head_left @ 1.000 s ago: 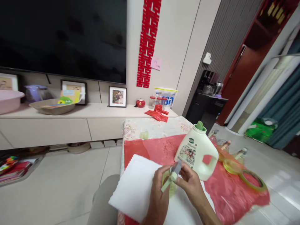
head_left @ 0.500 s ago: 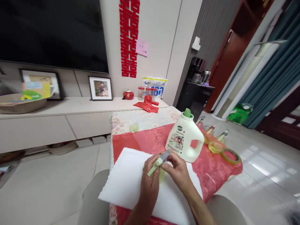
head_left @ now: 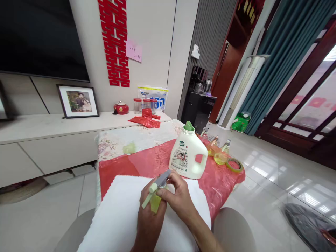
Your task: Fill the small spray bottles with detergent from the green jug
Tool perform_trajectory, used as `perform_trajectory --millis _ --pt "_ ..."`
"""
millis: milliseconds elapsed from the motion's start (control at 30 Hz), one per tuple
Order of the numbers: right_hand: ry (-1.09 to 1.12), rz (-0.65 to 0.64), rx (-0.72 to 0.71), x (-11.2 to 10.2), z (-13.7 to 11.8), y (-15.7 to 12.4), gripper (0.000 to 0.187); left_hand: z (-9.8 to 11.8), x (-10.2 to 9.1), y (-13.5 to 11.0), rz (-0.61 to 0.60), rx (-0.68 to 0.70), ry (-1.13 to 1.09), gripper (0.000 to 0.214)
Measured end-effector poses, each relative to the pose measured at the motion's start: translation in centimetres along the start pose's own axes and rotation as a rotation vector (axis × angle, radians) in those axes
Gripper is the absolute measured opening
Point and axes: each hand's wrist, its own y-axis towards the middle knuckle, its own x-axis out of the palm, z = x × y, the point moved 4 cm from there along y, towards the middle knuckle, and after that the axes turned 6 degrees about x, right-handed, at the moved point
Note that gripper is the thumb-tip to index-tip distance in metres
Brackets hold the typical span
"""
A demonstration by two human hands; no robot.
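Observation:
My left hand (head_left: 147,219) is closed around a small bottle of yellow-green liquid (head_left: 155,202) over a white cloth (head_left: 115,217). My right hand (head_left: 175,196) pinches the bottle's grey and pale green spray head (head_left: 155,186) at the top. A white detergent jug with a green cap (head_left: 187,153) stands just beyond my hands on the red table cover (head_left: 147,161).
Several small bottles of yellow liquid (head_left: 218,154) and a tape roll (head_left: 234,164) sit at the table's right end. A pale green lump (head_left: 129,148) lies on the floral cloth farther back. A low cabinet (head_left: 52,140) with a framed photo (head_left: 78,101), jars and red bags runs along the wall.
My view has swung to the right, so the window and curtain show and the bowls on the cabinet are out of sight. Both hands keep hold of the small bottle and its spray head.

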Motion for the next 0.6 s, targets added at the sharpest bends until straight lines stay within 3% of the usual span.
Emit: perform_trajectory --millis 233,600 --pt "0.007 0.045 -0.057 0.2 -0.4 -0.1 0.01 -1.0 0.3 -0.6 -0.038 -0.017 -0.03 0.043" --pt "-0.069 0.096 0.01 0.6 -0.5 -0.3 0.017 -1.0 0.3 -0.7 -0.022 -0.059 -0.018 0.041"
